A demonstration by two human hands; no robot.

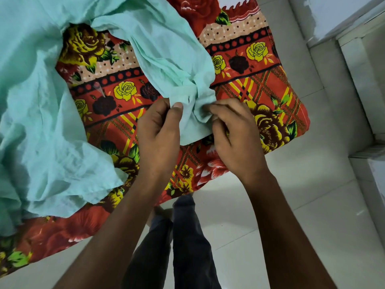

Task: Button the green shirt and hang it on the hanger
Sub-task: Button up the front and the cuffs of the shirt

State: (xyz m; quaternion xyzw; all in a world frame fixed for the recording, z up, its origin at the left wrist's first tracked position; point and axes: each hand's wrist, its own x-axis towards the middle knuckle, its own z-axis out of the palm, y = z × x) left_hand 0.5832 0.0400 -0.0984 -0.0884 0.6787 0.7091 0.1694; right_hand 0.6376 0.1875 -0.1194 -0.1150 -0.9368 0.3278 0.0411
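The green shirt (pixel 41 101) lies crumpled over the left and top of a bed covered with a red floral sheet (pixel 250 65). One sleeve runs down to the middle, ending in a cuff (pixel 193 113). My left hand (pixel 158 138) pinches the cuff's left edge with the thumb on top. On the cuff's right edge, my right hand (pixel 235 138) grips the fabric with its fingertips. Whether a button sits between the fingers is hidden. No hanger is in view.
The bed's front edge runs diagonally from lower left to right. Below it lies a white tiled floor (pixel 281 205), where my dark-trousered legs (pixel 183 247) stand. A white ledge or furniture (pixel 362 84) rises at the right.
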